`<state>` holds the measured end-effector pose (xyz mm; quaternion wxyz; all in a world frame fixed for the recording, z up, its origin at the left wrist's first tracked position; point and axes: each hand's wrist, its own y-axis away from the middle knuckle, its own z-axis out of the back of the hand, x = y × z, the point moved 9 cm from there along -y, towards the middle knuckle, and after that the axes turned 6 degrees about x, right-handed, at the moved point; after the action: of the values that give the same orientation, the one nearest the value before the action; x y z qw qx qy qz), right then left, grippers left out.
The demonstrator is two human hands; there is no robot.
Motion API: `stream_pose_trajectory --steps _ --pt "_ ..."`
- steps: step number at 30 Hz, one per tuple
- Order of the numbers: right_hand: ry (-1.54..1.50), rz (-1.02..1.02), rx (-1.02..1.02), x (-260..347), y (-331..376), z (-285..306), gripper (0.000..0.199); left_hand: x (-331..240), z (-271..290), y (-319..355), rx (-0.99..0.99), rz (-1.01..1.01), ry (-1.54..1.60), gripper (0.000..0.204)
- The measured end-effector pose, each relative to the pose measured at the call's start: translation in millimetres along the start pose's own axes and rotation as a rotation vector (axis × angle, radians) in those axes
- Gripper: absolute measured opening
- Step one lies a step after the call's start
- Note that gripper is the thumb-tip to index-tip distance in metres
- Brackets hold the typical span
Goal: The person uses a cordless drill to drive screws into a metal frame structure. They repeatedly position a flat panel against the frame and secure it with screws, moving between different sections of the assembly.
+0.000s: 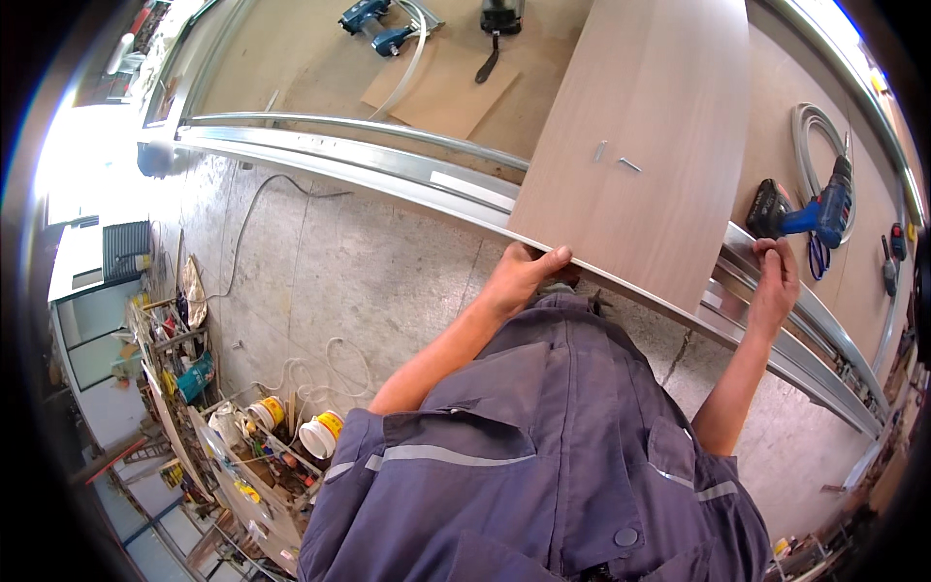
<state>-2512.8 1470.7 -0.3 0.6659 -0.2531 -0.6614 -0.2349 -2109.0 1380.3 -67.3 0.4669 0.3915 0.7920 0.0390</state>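
Observation:
A long wood-grain board (640, 116) lies across the metal-framed bench, its near end overhanging the front rail. My left hand (529, 276) grips the near left corner, thumb on top and the other fingers hidden beneath. Two small screws, one (600, 150) beside the other (630, 165), rest on the board. To the right of the board, my right hand (776, 283) is raised over the rail with its fingertips drawn together. Whatever is between them is too small to make out. Just beyond those fingertips lies a blue cordless drill (824, 209) with a black battery.
A coiled pale hose (813, 131) lies by the drill. Farther left on the bench are another blue power tool (373, 24), a brown sheet (451, 92) and a black-handled tool (493, 53). A cable (242, 233) crosses the concrete floor; white buckets (320, 436) and clutter stand at lower left.

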Motion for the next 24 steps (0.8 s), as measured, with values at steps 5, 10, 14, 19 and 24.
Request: stream_pose_trajectory --steps 5,10,14,19,24 --pt "-0.034 0.025 0.008 12.6 19.5 -3.8 0.024 4.5 3.3 -2.2 0.048 -0.011 -0.039 0.054" --pt "-0.073 0.081 0.117 31.5 47.1 -38.8 0.025 -1.8 2.8 5.6 0.230 -0.035 -0.044 0.065" --pt "-0.079 0.134 0.195 55.9 75.4 -87.0 0.026 -3.9 16.9 29.5 0.310 0.000 -0.090 0.064" --pt "-0.050 0.106 0.257 61.7 120.8 -152.3 0.025 -5.9 87.9 86.2 0.178 0.054 -0.360 0.052" --pt "0.075 0.052 0.308 67.9 174.1 -229.1 0.023 17.7 195.2 155.3 -0.043 0.058 -0.580 0.042"
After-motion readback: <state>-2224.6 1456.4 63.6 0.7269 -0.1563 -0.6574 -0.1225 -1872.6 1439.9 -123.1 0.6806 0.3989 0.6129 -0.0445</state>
